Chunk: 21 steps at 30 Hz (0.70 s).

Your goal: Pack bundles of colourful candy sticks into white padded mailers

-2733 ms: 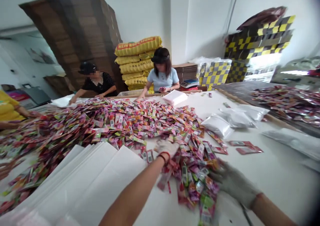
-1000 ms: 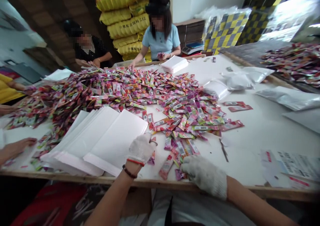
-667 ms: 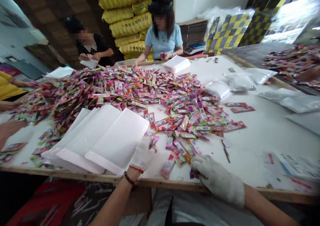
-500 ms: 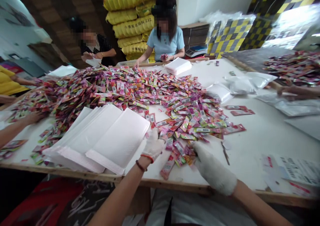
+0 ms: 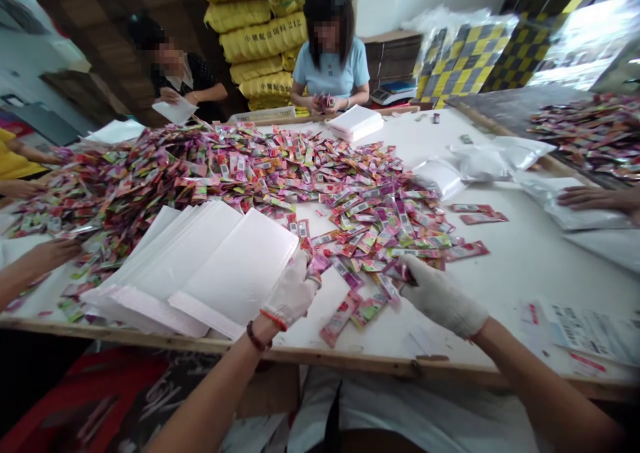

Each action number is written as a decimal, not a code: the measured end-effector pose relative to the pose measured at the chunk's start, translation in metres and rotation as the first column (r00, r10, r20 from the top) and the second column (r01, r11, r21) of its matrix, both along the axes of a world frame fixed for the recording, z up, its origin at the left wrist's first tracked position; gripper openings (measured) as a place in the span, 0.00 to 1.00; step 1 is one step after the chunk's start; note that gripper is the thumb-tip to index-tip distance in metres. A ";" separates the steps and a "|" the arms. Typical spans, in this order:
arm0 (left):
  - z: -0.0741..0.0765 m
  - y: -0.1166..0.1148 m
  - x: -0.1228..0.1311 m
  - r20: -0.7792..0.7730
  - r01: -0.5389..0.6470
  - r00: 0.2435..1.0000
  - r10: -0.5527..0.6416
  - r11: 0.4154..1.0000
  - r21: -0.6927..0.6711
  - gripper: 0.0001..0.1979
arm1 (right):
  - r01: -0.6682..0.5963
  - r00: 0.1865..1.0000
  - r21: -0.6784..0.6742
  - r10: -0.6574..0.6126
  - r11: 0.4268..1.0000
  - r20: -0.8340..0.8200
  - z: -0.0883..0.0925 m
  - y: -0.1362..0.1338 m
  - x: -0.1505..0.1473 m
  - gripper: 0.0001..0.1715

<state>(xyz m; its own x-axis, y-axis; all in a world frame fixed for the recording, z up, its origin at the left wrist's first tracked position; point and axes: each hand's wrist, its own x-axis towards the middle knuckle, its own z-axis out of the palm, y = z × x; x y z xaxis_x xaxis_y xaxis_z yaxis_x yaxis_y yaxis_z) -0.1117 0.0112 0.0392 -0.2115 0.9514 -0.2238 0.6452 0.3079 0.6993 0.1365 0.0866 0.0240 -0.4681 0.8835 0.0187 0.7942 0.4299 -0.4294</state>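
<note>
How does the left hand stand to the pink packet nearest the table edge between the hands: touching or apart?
Apart. The head view shows bare white tabletop between the left hand and that pink packet.

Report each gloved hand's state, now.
Left hand: closed, holding a pink sachet.
Right hand: fingers curled at a dark sachet; grip cannot be told.

- Yellow sack (image 5: 270,38), 11 o'clock: "小猪配合饲料 212" in black.
- Lower sack (image 5: 269,87), also 11 o'clock: "小猪配合", remainder unclear.
- Printed sheet (image 5: 590,329), 4 o'clock: lettering too blurred.
- Loose packets (image 5: 340,316), 6 o'clock: print unreadable.
</note>
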 end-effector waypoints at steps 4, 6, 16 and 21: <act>-0.015 -0.016 0.028 -0.054 0.066 0.996 -0.070 0.995 -0.072 0.15 | 0.108 0.984 -0.038 -0.102 0.993 0.145 -0.010 -0.001 -0.007 0.13; -0.028 -0.018 0.040 -0.160 0.100 0.979 -0.123 0.984 -0.145 0.14 | 0.157 0.968 -0.127 -0.127 0.979 0.217 -0.020 -0.002 -0.018 0.15; -0.014 -0.015 -0.009 -0.239 0.212 0.949 -0.204 0.977 0.010 0.20 | -0.110 0.956 -0.183 0.154 0.977 0.250 0.005 0.017 0.025 0.08; -0.018 0.040 -0.014 -0.270 0.191 0.950 -0.159 0.977 0.097 0.21 | -0.414 0.904 -0.143 0.424 0.899 0.048 0.001 -0.004 0.015 0.16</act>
